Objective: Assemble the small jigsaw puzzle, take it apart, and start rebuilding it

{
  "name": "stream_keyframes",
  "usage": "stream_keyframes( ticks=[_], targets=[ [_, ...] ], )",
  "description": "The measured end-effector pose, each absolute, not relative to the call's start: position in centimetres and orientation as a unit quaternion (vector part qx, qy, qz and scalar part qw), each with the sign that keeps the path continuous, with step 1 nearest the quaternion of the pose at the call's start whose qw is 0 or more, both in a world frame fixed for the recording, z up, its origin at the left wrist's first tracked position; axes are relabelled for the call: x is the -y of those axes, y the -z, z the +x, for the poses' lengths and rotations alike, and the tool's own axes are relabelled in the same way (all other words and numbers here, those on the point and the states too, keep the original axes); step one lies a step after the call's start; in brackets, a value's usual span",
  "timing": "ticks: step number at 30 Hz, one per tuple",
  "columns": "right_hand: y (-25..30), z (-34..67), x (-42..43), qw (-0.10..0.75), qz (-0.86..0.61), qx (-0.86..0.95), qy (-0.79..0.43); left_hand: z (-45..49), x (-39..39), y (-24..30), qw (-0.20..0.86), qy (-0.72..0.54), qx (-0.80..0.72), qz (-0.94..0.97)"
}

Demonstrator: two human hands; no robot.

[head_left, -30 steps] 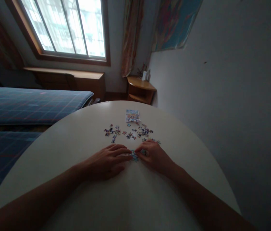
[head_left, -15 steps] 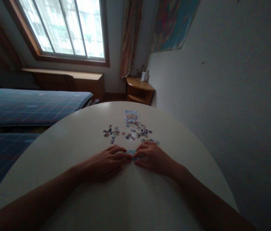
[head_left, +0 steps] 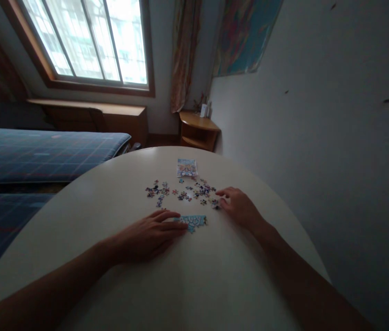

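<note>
My left hand (head_left: 149, 232) lies flat on the round white table (head_left: 187, 285), fingers stretched out, its fingertips touching the left end of a joined blue strip of puzzle pieces (head_left: 194, 221). My right hand (head_left: 237, 206) rests farther back and to the right, fingers curled, fingertips at the right edge of several loose puzzle pieces (head_left: 184, 192). Whether it pinches a piece is not visible. A small picture card (head_left: 186, 167) lies behind the loose pieces.
A white wall runs close along the table's right side. A bed with a blue plaid cover (head_left: 39, 154) lies to the left. A wooden corner shelf (head_left: 197, 128) and a wooden bench under the window (head_left: 87, 39) stand behind the table.
My right hand has left the joined blue strip and moved back and right to the loose pieces. The strip is now uncovered. My left hand has stayed in place.
</note>
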State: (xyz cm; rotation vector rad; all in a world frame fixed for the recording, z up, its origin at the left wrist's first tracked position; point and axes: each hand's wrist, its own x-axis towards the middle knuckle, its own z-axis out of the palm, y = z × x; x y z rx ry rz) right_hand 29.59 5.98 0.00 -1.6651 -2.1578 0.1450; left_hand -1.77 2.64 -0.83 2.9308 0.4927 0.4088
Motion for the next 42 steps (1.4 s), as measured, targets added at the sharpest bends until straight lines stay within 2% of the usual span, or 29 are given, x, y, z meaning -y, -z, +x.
stream_keyframes(
  ticks=[4, 10, 16, 24, 35, 42],
  targets=[
    [0.5, 30.6, -6.6, 0.222, -0.608, 0.76, -0.063, -2.0, -2.7, 0.9, 0.069, -0.144, -0.162, 0.974],
    [0.9, 30.3, -6.3, 0.187, -0.587, 0.783, -0.088, -1.9, -2.8, 1.2, 0.07, -0.148, -0.155, 0.974],
    [1.3, 30.9, -6.9, 0.202, -0.592, 0.775, -0.086, -1.9, -2.8, 1.2, 0.078, -0.152, -0.149, 0.974],
    [1.3, 31.6, -6.9, 0.211, -0.605, 0.762, -0.091, -3.6, -4.6, 1.8, -0.002, -0.218, -0.289, 0.932],
    [1.4, 31.5, -7.1, 0.256, -0.587, 0.746, -0.18, -3.5, -4.9, 2.2, -0.028, -0.205, -0.291, 0.934],
    [1.3, 32.5, -7.3, 0.245, -0.63, 0.72, -0.157, -3.7, -5.4, 2.6, -0.056, -0.236, -0.335, 0.911]
  ],
)
